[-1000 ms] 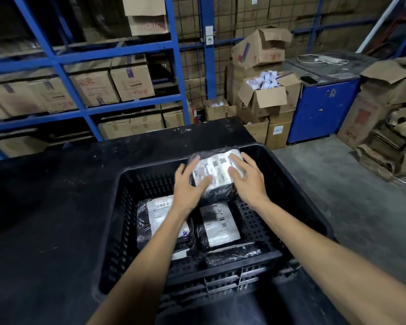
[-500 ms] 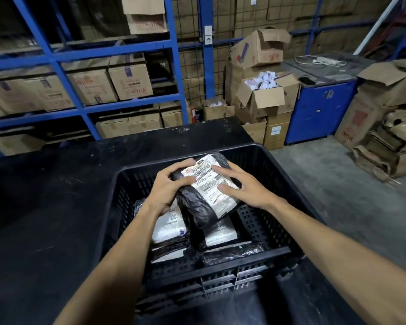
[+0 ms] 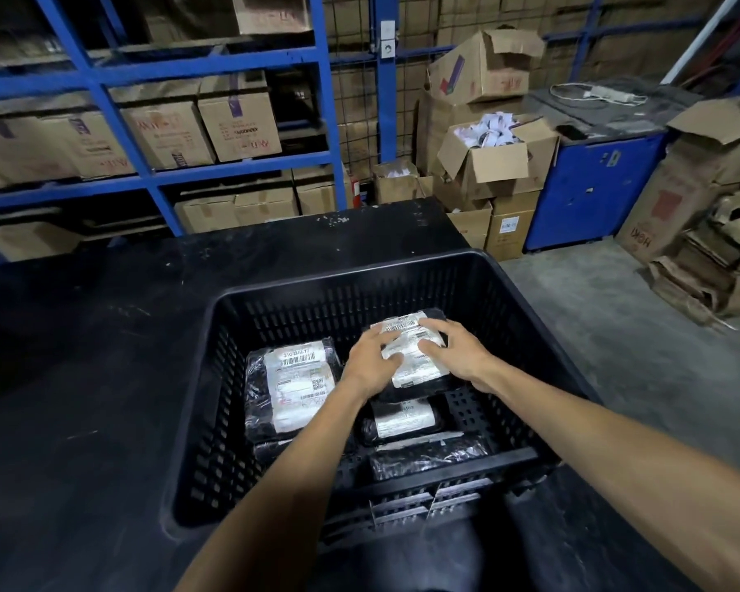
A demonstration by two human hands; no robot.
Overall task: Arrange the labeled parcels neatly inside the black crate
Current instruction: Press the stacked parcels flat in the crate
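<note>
A black slotted crate stands on a black table. Inside it lie several black-wrapped parcels with white labels. One parcel rests label up in the far right part of the crate, and both hands press flat on it: my left hand on its left side, my right hand on its right side. A larger labeled parcel fills the left side. Another labeled parcel lies nearer to me, with a dark parcel at the near wall.
The black table extends left and behind the crate. Blue shelving with cardboard boxes stands behind. Open cardboard boxes, a blue cabinet and flattened cartons sit on the concrete floor to the right.
The parcel held tilted above the crate's middle has been lowered flat into the far right part. Both hands moved down and right with it and now press on its label.
</note>
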